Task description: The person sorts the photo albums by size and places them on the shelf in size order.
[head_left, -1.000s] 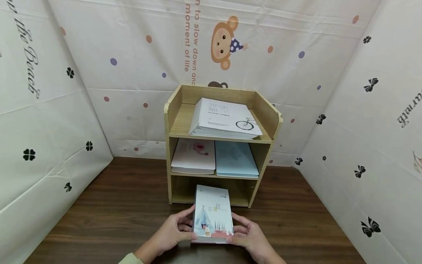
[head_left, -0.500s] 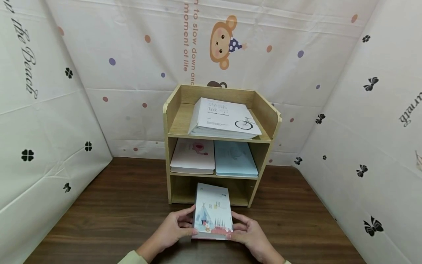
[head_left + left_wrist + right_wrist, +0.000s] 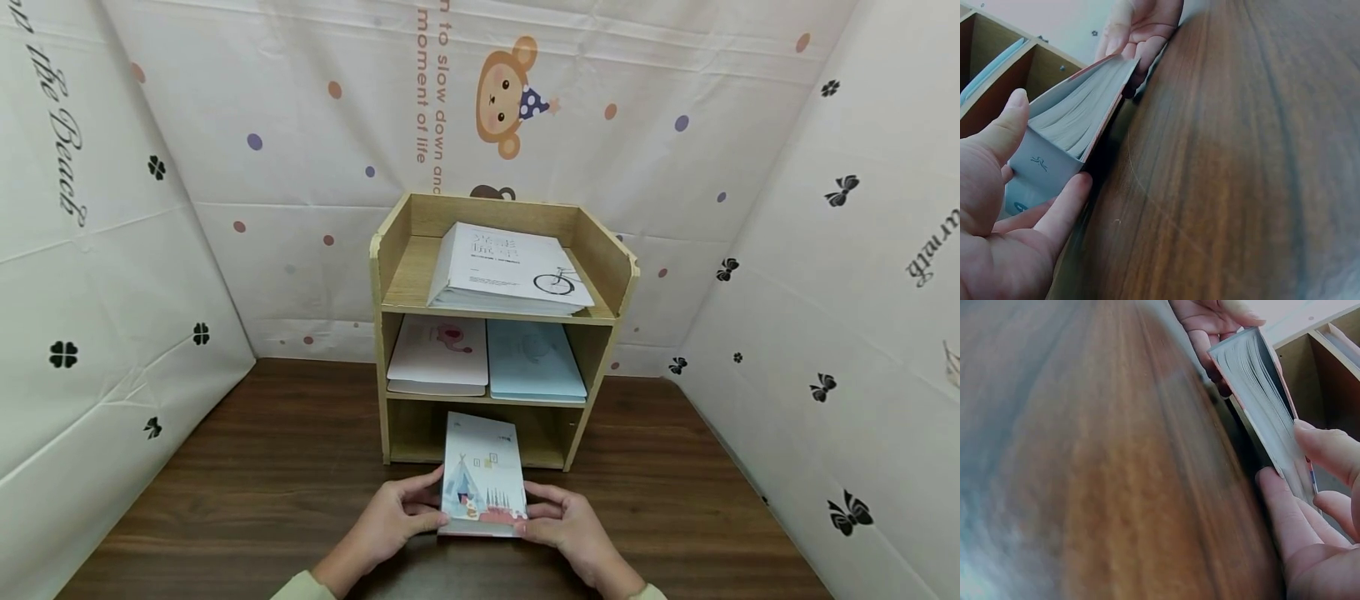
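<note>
A thick book (image 3: 483,479) with a pale cover, printed with a blue tent and red plants, lies cover up between both hands. Its far end reaches into the bottom compartment of the wooden shelf (image 3: 385,417). My left hand (image 3: 393,517) grips the spine side, thumb on the near left corner and fingers along the side. The right hand (image 3: 566,529) holds the near right corner the same way. In the left wrist view the book's page edges (image 3: 1079,115) show, with fingers under the lower cover. The right wrist view shows fingers (image 3: 1282,506) beneath the book too.
On the shelf's top lies a stack of white books (image 3: 510,267) with a bicycle print. The middle level holds a pink folder (image 3: 438,354) and a light blue folder (image 3: 536,358) side by side. Printed cloth walls (image 3: 262,275) surround the dark wooden table (image 3: 300,442).
The book has moved slightly forward, its far end further into the bottom compartment. Both hands have kept their grip and moved along with it.
</note>
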`<state>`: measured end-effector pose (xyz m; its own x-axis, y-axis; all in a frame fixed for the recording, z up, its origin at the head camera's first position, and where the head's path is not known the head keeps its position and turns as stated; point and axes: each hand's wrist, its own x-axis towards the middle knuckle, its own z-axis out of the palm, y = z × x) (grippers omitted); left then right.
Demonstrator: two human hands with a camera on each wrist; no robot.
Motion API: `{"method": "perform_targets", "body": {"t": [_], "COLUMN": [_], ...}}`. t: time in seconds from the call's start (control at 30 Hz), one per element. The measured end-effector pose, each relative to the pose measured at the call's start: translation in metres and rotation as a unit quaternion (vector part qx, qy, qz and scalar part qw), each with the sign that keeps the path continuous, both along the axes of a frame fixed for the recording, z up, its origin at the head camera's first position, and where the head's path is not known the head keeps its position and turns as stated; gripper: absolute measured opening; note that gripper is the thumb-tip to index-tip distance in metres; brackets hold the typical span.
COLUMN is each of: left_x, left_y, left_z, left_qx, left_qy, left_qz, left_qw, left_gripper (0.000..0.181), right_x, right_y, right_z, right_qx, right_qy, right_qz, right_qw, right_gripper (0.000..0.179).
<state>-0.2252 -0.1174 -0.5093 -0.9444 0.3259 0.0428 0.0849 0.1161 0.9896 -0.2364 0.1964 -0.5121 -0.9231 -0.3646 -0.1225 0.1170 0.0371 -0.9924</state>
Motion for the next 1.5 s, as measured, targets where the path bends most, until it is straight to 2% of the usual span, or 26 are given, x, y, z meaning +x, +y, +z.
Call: {"method": "perform_targets", "body": {"t": [0.13,0.3,0.5,0.67,0.83,1.13,1.5], "left_x": [0.001,0.003,0.004,0.004,0.002,-0.004,-0.010], "left_y": [0.000,0.001,0.003,0.003,0.004,0.008,0.011], "left_z": [-0.001,0.000,0.000,-0.002,-0.003,0.000,0.000], "left_qx": [0.010,0.016,0.037,0.052,0.070,0.072,0.068], "left_qy": [-0.001,0.006,-0.004,-0.018,-0.036,-0.041,-0.028], "left_qz": [-0.001,0.015,0.029,0.026,0.026,0.044,0.065], "left_qw": [0.9999,0.9997,0.9989,0.9982,0.9966,0.9956,0.9951], "left_gripper": [0.074,0.068,0.065,0.065,0.065,0.062,0.060], "right_x": [-0.001,-0.001,-0.003,-0.003,-0.006,-0.016,-0.023], "right_y": [-0.001,-0.002,-0.004,-0.004,-0.004,-0.005,-0.007], "right_z": [0.000,0.002,0.003,0.002,0.001,-0.001,0.002], "right_qx": [-0.003,-0.007,-0.007,-0.008,-0.010,-0.014,-0.011], "right_qy": [0.007,0.017,0.016,0.008,0.000,-0.001,-0.007], "right_qz": [0.008,0.019,0.012,0.010,0.005,-0.007,-0.017], "right_qw": [0.9999,0.9996,0.9998,0.9999,0.9999,0.9999,0.9998], "right_gripper": [0.075,0.073,0.073,0.074,0.074,0.072,0.071]}}
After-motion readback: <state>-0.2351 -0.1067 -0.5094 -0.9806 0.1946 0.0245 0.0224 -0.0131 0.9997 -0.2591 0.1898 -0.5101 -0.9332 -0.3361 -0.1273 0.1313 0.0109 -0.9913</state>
